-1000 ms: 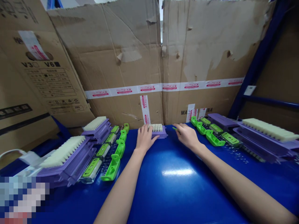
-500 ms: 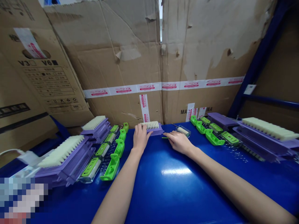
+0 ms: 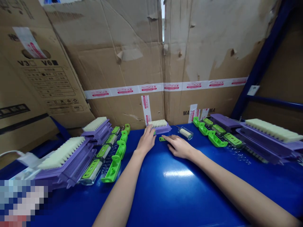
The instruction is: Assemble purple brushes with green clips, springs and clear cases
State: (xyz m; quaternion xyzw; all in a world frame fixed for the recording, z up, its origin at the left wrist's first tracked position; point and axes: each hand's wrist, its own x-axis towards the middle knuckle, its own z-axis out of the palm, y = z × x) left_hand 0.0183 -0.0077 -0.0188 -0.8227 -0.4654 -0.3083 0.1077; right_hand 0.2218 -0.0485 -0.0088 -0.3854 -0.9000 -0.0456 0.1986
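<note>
At the back middle of the table, a purple block with cream bristle rows (image 3: 161,128) stands against the cardboard. My left hand (image 3: 146,140) is at its left end, with fingers curled. A bit of a small green part (image 3: 154,133) shows between its fingertips and thumb; the rest is hidden. My right hand (image 3: 179,145) reaches in from the right, and its forefinger and fingertips are on a small green plate (image 3: 162,139) just in front of the block. Behind that hand lies a clear case with a cream roller (image 3: 186,133), apart from it.
On the left are purple bristled blocks (image 3: 63,154), clear cases with green tops (image 3: 93,170), springs and green brackets (image 3: 112,170). The right side has similar green brackets (image 3: 216,140) and purple blocks (image 3: 267,142). Cardboard (image 3: 123,69) walls the back; a white plug (image 3: 30,160) sits far left.
The purple bristled block has shifted right and slightly back, and my left hand now lies at its left end. The green plate has turned its face up and moved slightly left with my right hand.
</note>
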